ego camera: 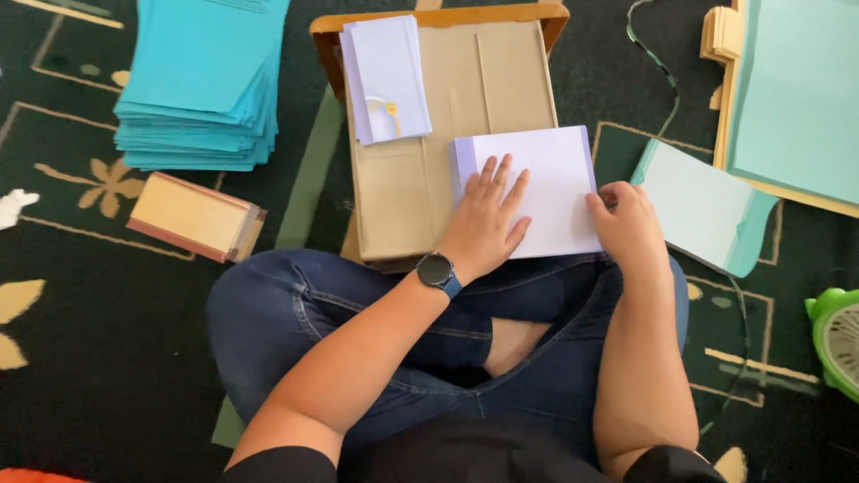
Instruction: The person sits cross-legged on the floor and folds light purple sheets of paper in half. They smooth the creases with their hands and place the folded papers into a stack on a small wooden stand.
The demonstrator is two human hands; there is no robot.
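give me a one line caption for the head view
Left hand flat on a white sheet, right hand pinching its edge.

Bare cardboard [394, 192] lies open left of the hands, bounded above by 1 envelope stack [386, 80].

The left hand [486, 217] lies flat, palm down, fingers [497, 175] spread a little. A dark round watch [436, 269] sits on its wrist. The right hand [629, 224] is curled, fingertips pinched together. Both bare arms reach forward over crossed legs.
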